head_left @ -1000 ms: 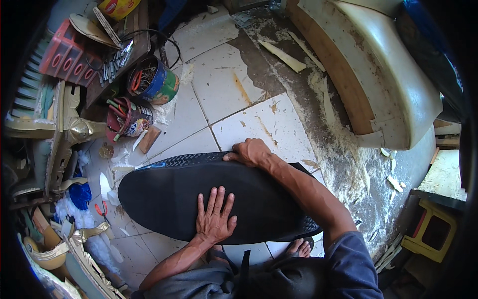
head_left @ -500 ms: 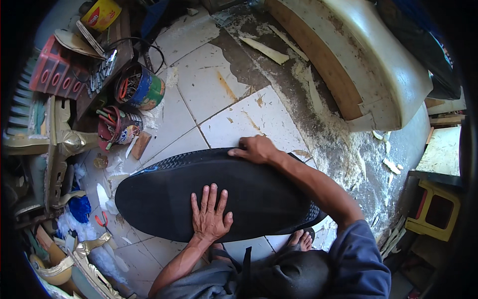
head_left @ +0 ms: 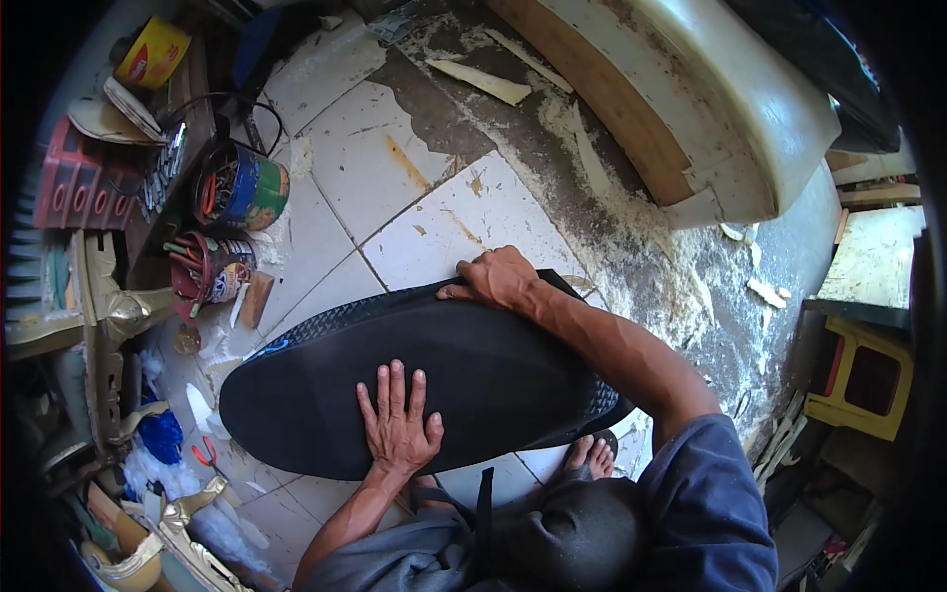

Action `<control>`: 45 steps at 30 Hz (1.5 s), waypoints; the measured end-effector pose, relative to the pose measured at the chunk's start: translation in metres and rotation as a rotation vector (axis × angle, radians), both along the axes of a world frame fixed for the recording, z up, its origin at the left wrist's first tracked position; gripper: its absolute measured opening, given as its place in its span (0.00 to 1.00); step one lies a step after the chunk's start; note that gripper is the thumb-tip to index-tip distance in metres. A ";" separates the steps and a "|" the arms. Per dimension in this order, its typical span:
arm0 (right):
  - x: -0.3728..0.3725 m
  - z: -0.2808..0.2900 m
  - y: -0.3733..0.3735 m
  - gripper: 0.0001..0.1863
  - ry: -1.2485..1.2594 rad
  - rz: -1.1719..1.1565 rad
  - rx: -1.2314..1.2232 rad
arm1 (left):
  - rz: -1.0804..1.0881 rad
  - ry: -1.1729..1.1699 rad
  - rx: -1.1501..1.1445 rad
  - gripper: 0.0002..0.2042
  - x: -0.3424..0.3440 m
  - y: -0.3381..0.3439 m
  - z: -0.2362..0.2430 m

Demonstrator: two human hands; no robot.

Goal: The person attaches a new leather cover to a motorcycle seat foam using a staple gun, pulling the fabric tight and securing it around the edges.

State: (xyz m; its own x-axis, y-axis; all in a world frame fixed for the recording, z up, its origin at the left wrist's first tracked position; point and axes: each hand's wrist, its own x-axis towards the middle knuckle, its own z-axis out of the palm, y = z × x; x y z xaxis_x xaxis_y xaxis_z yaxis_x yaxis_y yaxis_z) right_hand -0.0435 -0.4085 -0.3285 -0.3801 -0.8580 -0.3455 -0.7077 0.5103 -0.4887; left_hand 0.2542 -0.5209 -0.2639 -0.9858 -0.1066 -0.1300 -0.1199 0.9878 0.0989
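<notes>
A long black motorcycle seat (head_left: 513, 385) lies across in front of me above the tiled floor, its top facing up, with patterned strips along its sides. My left hand (head_left: 401, 424) rests flat on the near middle of its top, fingers spread. At the far edge, right of the middle, my right hand (head_left: 500, 279) is closed around the rim of the cover, its thumb side on the top. Some of its fingertips are hidden behind the edge.
Left stand a tin of tools (head_left: 242, 185), a red pot (head_left: 212, 268) and a wooden block (head_left: 257, 300). Red-handled pliers (head_left: 205, 454) lie near white stuffing. Gilded carved frames (head_left: 126, 312) line the left. A large curved upholstered piece (head_left: 725, 118) stands far right; a yellow stool (head_left: 861, 380) is nearer.
The view has turned slightly, so the surroundings sit further left. My right hand has shifted a little along the far edge, fingers more curled. My left hand stays flat on the seat.
</notes>
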 end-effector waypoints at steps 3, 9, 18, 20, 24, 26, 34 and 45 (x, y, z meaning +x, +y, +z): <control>0.000 0.001 0.001 0.40 0.038 -0.009 -0.024 | -0.006 0.007 -0.002 0.32 -0.003 -0.001 0.003; 0.015 0.020 -0.014 0.31 0.115 -0.066 0.035 | -0.001 0.028 -0.016 0.33 -0.007 0.001 0.008; 0.182 0.091 0.084 0.30 0.388 -0.265 -0.353 | 0.025 0.066 -0.015 0.33 -0.001 0.003 0.009; 0.185 0.094 0.123 0.31 0.416 -0.369 -0.232 | 0.015 0.060 -0.025 0.33 -0.002 0.005 0.009; 0.177 0.083 0.170 0.34 0.181 -0.731 -0.268 | -0.003 0.066 -0.040 0.34 -0.003 0.008 0.011; 0.162 0.064 0.190 0.35 -0.066 -0.924 -0.267 | -0.009 0.068 -0.047 0.34 -0.004 0.011 0.014; 0.160 0.072 0.180 0.37 0.068 -0.849 -0.241 | -0.006 0.059 -0.042 0.34 -0.005 0.017 0.015; 0.152 0.052 0.171 0.40 -0.196 -1.380 -0.110 | 0.054 0.130 0.086 0.34 0.014 0.001 0.017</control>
